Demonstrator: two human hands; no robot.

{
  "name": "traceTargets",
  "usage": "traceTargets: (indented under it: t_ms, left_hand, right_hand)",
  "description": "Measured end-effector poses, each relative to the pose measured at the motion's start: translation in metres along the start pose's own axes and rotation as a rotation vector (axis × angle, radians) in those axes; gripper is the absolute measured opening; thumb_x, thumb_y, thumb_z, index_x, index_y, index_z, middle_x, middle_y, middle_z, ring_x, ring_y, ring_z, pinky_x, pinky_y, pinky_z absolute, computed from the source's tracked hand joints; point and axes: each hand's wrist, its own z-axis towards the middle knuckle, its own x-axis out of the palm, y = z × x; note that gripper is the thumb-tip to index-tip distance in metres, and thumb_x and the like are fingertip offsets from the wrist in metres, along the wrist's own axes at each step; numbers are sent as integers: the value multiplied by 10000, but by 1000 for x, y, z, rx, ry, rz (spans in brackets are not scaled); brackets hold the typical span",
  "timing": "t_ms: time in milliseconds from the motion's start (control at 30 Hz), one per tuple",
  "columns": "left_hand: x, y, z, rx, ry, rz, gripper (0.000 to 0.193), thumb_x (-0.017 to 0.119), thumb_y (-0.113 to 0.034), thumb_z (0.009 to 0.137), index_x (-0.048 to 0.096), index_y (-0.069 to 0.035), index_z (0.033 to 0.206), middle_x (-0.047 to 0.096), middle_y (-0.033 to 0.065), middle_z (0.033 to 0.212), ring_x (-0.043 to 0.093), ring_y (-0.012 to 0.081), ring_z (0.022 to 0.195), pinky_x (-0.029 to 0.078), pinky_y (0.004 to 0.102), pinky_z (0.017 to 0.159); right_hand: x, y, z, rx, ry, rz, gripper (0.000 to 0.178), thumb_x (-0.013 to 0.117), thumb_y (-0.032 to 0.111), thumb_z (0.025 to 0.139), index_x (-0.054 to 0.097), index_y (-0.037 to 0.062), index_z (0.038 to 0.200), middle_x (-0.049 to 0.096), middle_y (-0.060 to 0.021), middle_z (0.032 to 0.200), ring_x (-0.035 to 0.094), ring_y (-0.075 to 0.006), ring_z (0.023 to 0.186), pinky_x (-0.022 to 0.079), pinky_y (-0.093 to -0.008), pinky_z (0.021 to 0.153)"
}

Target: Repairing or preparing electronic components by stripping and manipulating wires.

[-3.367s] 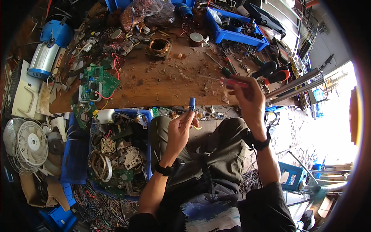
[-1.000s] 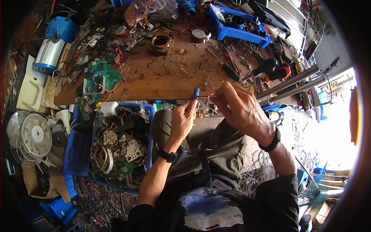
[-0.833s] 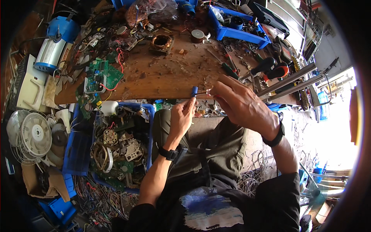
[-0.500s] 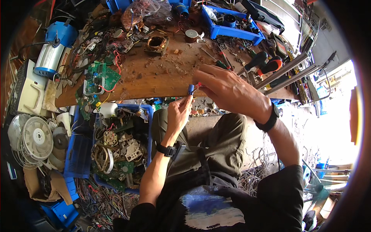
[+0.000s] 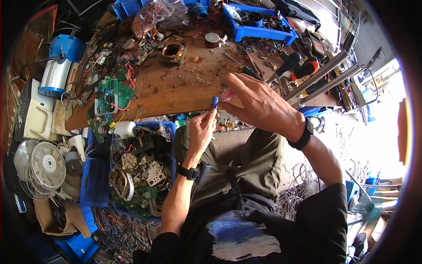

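Between the fingertips of my left hand [image 5: 203, 132], a small blue cylinder with a dark lower end [image 5: 215, 102] stands upright, just past the workbench's near edge. Those fingers are closed around its lower part. My right hand [image 5: 259, 100] arches over from the right, thumb and fingers curled around a reddish, partly see-through thing [image 5: 227, 94]. Its kind cannot be made out, as the fingers hide most of it. The red thing is close to the blue cylinder's right side; a narrow gap seems to lie between them.
A scrap-strewn wooden workbench [image 5: 176, 99] spreads ahead, with a copper-wound coil [image 5: 172, 53], green circuit boards [image 5: 115, 93] and screwdrivers [image 5: 288, 64]. A blue tray [image 5: 259, 31] stands at its back. Below left, a blue crate [image 5: 172, 132] holds metal parts. Two metal bars [image 5: 321, 77] jut out at right.
My right hand has drawn the red thing slightly away from the blue cylinder. The left hand keeps its hold. The whole view has shifted a little.
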Motion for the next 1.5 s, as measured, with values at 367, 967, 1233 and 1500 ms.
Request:
traceTargets:
  t_ms: [367, 967, 1233, 1500]
  left_hand:
    - [-1, -6, -1, -44, 26, -78, 297, 603, -223, 1062, 697, 39, 958, 471, -62, 662, 469, 27, 572, 622, 266, 616]
    - [2, -11, -5, -78, 27, -122, 293, 596, -253, 1067, 662, 8, 951, 418, -68, 688, 396, 37, 596, 599, 275, 668]
    - [2, -11, -5, -82, 24, -132, 289, 602, -250, 1065, 673, 6, 951, 429, -67, 690, 398, 35, 595, 598, 269, 669]
    - [4, -1, -4, 90, -63, 186, 329, 634, -279, 1045, 759, 25, 1040, 555, -26, 653, 594, 50, 563, 569, 235, 550]
  right_hand:
    - [-1, -2, -4, 98, 23, 47, 378, 681, 29, 869, 519, -9, 1208, 615, -168, 951, 642, -407, 910, 537, -488, 736]
    - [2, -9, -15, 84, -108, 146, 361, 700, 101, 901, 523, -7, 1197, 608, -187, 983, 628, -409, 905, 534, -476, 739]
    - [2, -12, -14, 133, -58, 48, 325, 704, 101, 934, 554, -5, 1202, 632, -160, 972, 688, -339, 850, 558, -415, 710]
    - [-2, -8, -32, 309, -39, 154, 296, 724, 41, 888, 600, 9, 1155, 687, -121, 995, 733, -276, 926, 579, -381, 796]
